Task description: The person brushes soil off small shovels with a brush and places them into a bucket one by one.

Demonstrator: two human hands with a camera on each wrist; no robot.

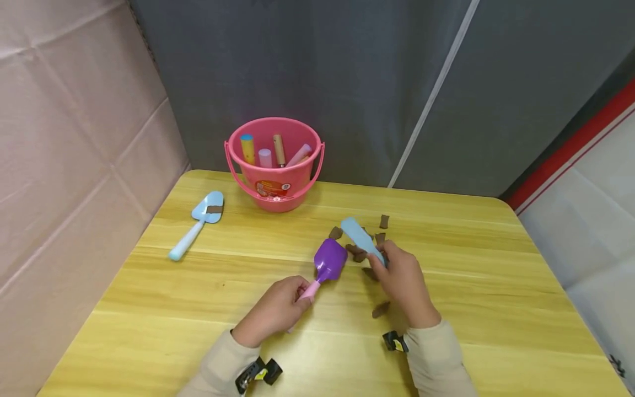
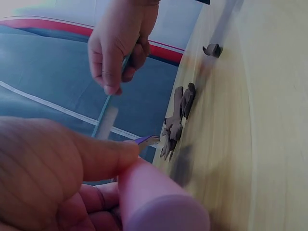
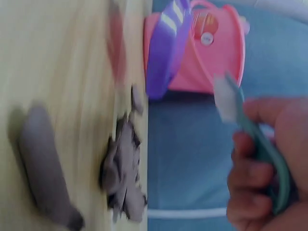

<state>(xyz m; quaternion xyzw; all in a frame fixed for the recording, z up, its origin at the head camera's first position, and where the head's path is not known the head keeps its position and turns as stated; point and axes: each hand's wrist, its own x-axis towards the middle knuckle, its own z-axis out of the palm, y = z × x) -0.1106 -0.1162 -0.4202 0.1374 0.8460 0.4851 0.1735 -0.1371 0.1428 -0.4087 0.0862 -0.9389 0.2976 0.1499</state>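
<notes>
My left hand (image 1: 278, 309) grips the pink handle of a toy shovel (image 1: 331, 259) with a purple blade. In the left wrist view the thumb presses on the handle (image 2: 154, 197). My right hand (image 1: 403, 278) holds a flat light-blue plastic spatula (image 1: 361, 236) above the table, its blade pointing left toward the purple shovel. Brown clay-like pieces (image 1: 356, 253) lie heaped below the spatula, right of the shovel blade. One longer piece (image 3: 45, 168) lies apart from the heap in the right wrist view.
At the back stands a pink bucket (image 1: 283, 203) with several handled tools inside. A light-blue trowel (image 1: 187, 238) with a brown piece (image 1: 214, 209) on its blade lies on the left of the wooden table (image 1: 173, 320). Dark grey cloth (image 1: 317, 66) hangs behind.
</notes>
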